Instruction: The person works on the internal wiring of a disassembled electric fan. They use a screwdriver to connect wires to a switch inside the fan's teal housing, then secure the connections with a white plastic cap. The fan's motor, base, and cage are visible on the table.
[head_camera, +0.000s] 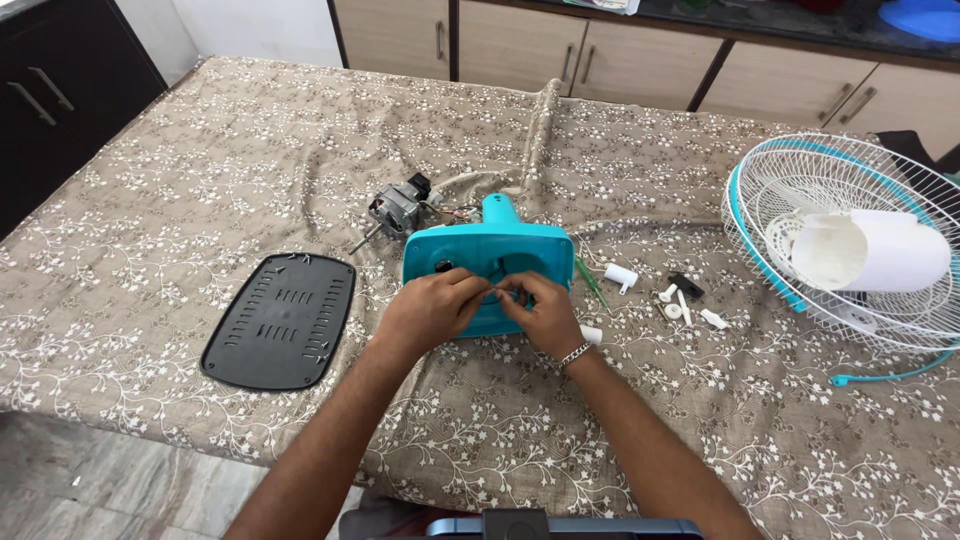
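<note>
Both hands, left (428, 312) and right (543, 312), fingertips together on teal fan housing (520, 250).

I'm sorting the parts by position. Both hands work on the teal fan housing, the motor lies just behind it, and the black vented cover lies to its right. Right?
Not quite: the head view shows the black vented cover lying left of the teal fan housing, not right. Both the left hand and right hand are on it, with the motor just behind.

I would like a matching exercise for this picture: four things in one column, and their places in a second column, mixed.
Things:
1. black vented panel
2. fan guard
3. motor
4. teal housing

Places:
A. far right of the table
B. under both hands
C. left of the hands
D. behind the housing, to its left

Pairs: 1-C, 2-A, 3-D, 4-B
</note>
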